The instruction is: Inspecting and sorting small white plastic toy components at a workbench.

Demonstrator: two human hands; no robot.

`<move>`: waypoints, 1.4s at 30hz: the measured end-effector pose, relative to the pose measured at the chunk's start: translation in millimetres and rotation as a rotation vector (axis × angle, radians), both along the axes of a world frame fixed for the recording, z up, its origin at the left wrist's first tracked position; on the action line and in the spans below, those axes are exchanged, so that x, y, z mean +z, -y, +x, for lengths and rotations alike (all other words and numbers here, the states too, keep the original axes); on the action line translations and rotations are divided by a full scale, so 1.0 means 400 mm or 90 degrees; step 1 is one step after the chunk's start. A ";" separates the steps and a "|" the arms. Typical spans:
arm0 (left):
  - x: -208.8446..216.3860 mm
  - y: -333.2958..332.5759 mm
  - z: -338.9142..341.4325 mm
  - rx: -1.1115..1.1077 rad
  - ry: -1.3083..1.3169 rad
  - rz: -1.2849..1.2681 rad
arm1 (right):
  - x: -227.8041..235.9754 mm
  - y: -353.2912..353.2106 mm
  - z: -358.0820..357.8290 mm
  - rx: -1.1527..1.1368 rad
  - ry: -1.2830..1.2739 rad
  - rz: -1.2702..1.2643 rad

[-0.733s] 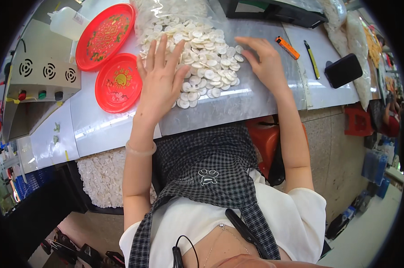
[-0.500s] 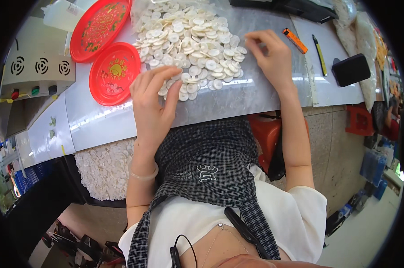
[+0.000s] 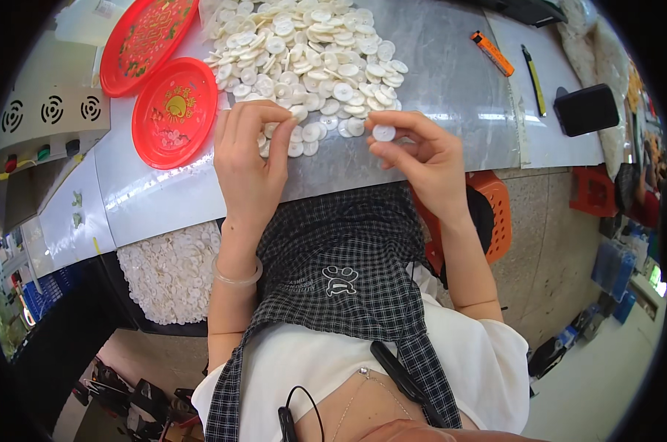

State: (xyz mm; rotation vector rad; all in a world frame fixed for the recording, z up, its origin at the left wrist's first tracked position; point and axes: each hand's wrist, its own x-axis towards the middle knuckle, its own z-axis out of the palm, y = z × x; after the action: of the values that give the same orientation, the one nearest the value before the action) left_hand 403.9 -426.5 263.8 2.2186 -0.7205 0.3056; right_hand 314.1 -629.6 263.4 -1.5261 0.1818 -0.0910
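Note:
A heap of small round white discs (image 3: pixel 311 59), seemingly plastic with a raised centre, lies on the grey metal tabletop (image 3: pixel 451 88). My right hand (image 3: pixel 425 155) is in front of the heap's near right side, thumb and fingers pinching one white disc (image 3: pixel 383 132) with its flat face showing. At the near left edge of the heap is my left hand (image 3: pixel 252 158), thumb and forefinger closed on another white disc (image 3: pixel 299 113) that is partly covered by the fingertips. Several loose discs (image 3: pixel 311 132) lie between the two hands.
Two red plates (image 3: pixel 175 147) with printed patterns lie left of the heap, beside a grey machine (image 3: pixel 50 118) with buttons. On the right are an orange box (image 3: pixel 492 53), a yellow-black cutter (image 3: pixel 534 81) and a black phone (image 3: pixel 587 110). A black bin of white pieces (image 3: pixel 171 280) stands below the table edge.
My right hand has come from the heap's right side toward me and leftward, now with a disc in its fingers. The left thumb and forefinger have drawn together. The view has shifted slightly.

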 end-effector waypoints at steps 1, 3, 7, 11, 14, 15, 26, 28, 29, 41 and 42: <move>0.000 -0.002 -0.003 0.000 -0.013 -0.043 | -0.001 -0.008 0.001 -0.001 -0.002 0.001; 0.000 -0.005 -0.012 -0.002 -0.029 -0.087 | 0.000 -0.022 0.004 -0.002 0.011 -0.032; -0.005 -0.022 -0.022 -0.017 -0.077 -0.114 | 0.005 -0.036 0.014 -0.015 0.018 0.017; 0.018 -0.025 -0.049 -0.045 -0.173 -0.164 | 0.003 -0.039 0.014 -0.008 0.023 0.017; 0.022 -0.026 -0.077 -0.081 -0.484 -0.402 | 0.000 -0.041 0.014 -0.006 0.028 0.019; 0.023 -0.025 -0.082 -0.080 -0.485 -0.403 | -0.001 -0.042 0.014 -0.004 0.037 0.009; 0.012 -0.019 -0.107 -0.109 -0.484 -0.382 | -0.005 -0.042 0.012 0.016 0.028 0.008; 0.014 -0.016 -0.110 -0.105 -0.468 -0.368 | -0.004 -0.039 0.011 0.032 0.023 0.000; 0.014 -0.015 -0.112 -0.102 -0.453 -0.353 | -0.005 -0.041 0.010 0.019 0.019 0.037; 0.030 -0.009 -0.115 -0.083 -0.423 -0.312 | -0.001 -0.002 -0.004 -0.032 -0.060 0.104; 0.027 -0.013 -0.113 -0.085 -0.423 -0.311 | -0.007 0.001 0.003 -0.039 0.001 -0.084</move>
State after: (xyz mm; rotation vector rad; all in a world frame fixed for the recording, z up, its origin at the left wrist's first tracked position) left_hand 358.5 -421.2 274.7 1.6426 -0.3681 -0.2920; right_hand 315.1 -630.1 260.7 -1.6515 0.2255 -0.1561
